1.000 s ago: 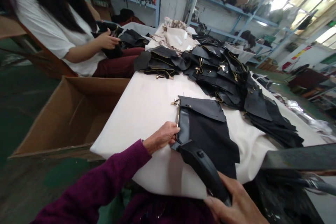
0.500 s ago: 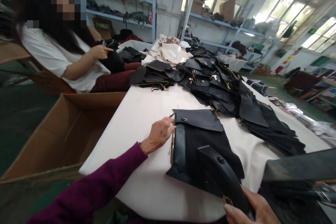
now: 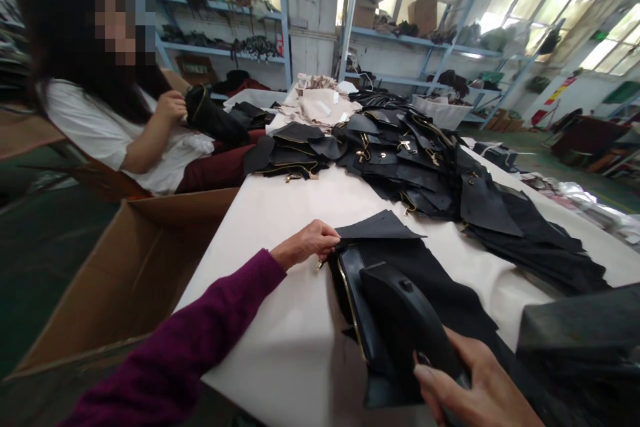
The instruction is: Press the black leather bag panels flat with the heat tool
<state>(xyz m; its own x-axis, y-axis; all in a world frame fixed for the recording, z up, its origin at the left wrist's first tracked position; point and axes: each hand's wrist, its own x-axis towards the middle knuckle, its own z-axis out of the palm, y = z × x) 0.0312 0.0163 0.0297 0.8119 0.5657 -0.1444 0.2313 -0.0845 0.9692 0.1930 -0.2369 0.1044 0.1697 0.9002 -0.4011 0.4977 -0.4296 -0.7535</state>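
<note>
My left hand point(image 3: 309, 243) pinches the near-left corner of a dark leather-like flap point(image 3: 381, 225), which stands raised at an angle. The flap belongs to a black fabric bag piece point(image 3: 440, 280) lying on the white-covered table, with a gold zipper point(image 3: 353, 310) along its left edge. A small gold zipper pull point(image 3: 319, 265) hangs just below my left fingers. In my right hand point(image 3: 480, 377) is a black handheld tool point(image 3: 413, 310) with a curved body and a button on top. Its blunt head is over the leather strip beside the zipper; whether it touches is unclear.
Black bag pieces with gold zippers point(image 3: 400, 153) pile up across the table point(image 3: 280, 213). Beige pieces point(image 3: 325, 107) lie behind them. An open cardboard box point(image 3: 170, 247) stands at the left, near a seated person point(image 3: 100, 113). A dark block-like object point(image 3: 580, 327) juts in at right.
The flap has lifted off the bag piece, its corner in my left fingers. The bag piece has turned and its zipper edge gapes. The other person's hand has risen with a black piece.
</note>
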